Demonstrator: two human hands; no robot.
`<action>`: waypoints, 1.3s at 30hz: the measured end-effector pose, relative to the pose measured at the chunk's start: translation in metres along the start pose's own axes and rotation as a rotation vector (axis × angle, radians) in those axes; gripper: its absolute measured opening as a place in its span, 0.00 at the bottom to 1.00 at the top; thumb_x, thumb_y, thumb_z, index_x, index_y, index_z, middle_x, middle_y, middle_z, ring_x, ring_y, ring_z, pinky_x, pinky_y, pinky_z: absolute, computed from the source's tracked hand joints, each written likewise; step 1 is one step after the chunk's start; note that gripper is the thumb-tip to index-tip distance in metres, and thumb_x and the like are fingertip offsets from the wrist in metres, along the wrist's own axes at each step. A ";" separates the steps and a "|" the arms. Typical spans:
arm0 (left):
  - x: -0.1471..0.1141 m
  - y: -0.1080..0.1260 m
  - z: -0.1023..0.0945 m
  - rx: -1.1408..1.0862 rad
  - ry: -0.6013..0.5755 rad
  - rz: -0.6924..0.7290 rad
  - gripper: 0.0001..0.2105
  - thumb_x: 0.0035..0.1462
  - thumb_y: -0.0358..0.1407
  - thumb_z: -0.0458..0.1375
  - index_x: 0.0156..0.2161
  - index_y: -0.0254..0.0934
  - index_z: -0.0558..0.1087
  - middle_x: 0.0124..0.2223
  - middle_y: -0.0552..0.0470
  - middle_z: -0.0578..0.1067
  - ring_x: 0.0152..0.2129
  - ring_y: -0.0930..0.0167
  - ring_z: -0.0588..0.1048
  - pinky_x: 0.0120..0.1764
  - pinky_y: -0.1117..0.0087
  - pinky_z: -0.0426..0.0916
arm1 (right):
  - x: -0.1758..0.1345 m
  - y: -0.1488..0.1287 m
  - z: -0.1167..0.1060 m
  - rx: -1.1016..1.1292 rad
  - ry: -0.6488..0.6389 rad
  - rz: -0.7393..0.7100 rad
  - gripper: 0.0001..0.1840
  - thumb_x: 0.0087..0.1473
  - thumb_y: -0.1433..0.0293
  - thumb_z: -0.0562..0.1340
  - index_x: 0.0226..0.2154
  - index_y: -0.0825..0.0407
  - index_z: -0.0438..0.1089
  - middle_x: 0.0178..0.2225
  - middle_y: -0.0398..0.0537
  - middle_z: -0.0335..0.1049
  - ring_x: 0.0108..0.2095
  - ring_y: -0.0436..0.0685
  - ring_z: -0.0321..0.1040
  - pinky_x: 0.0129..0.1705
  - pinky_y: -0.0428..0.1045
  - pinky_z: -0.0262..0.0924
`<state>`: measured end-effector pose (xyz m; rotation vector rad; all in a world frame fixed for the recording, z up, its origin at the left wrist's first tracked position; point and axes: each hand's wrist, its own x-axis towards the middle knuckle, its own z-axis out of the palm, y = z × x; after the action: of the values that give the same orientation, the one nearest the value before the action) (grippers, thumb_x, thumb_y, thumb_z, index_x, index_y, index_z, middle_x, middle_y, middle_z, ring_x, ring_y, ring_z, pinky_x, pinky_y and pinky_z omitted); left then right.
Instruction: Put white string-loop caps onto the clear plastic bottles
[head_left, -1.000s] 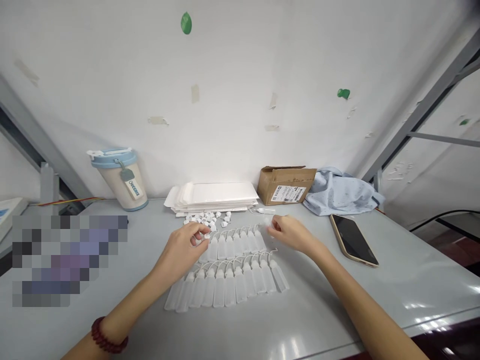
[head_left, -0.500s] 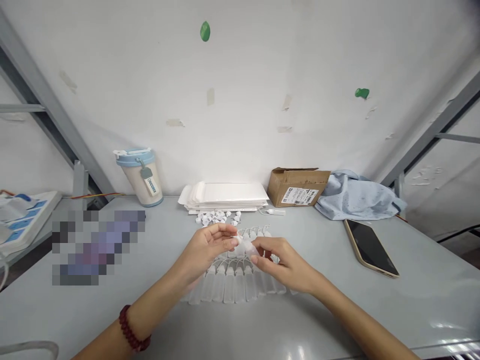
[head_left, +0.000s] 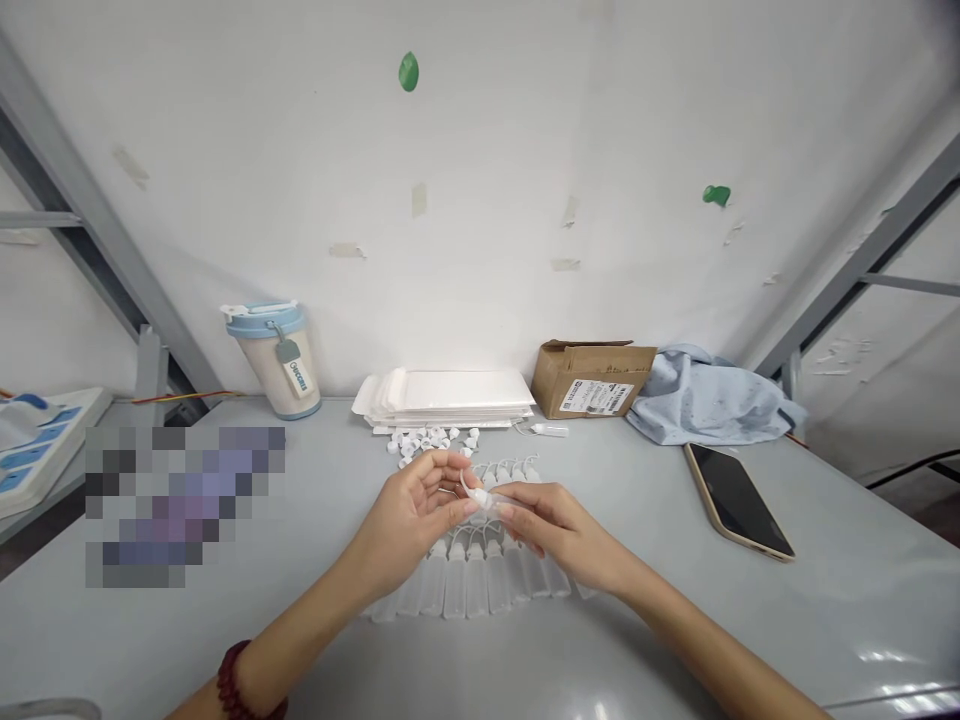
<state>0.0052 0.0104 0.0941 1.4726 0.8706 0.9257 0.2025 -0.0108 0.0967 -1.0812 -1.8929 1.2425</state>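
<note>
Above the middle of the table, a small translucent plastic bottle (head_left: 498, 507) lies tilted between both hands. My right hand (head_left: 559, 530) closes thumb and fingers on its body. At the other end, my left hand (head_left: 412, 520) pinches the white nozzle cap (head_left: 480, 495), from which a thin curved tube bends up and left. Just beneath the hands, a fanned row of similar bottles (head_left: 454, 588) lies on the table, their curved tubes pointing away from me. A second row (head_left: 525, 472) shows behind the hands, partly hidden. Several loose white caps (head_left: 427, 438) are heaped beyond the left fingers.
Behind the caps lies a stack of flat white boxes (head_left: 465, 390). A cardboard box (head_left: 585, 380), a blue cloth (head_left: 712, 395) and a phone (head_left: 739, 500) are on the right. A lidded cup (head_left: 274, 365), a blurred-out patch and a power strip (head_left: 52, 450) are on the left.
The fingers have drawn together at the bottle. Its curved tube now shows plainly above the left thumb, and the bottle has turned closer to level. The view has shifted slightly.
</note>
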 end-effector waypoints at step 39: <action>-0.009 0.009 0.007 0.111 -0.057 -0.016 0.10 0.55 0.40 0.56 0.32 0.34 0.72 0.23 0.54 0.73 0.21 0.74 0.71 0.27 0.73 0.70 | -0.002 0.001 0.005 0.646 -0.074 0.189 0.16 0.56 0.58 0.57 0.42 0.51 0.60 0.15 0.34 0.59 0.13 0.42 0.47 0.16 0.40 0.44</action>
<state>0.0081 -0.0014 0.1016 1.5768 0.9029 0.8307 0.1989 -0.0143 0.0939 -0.8721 -1.2937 1.8490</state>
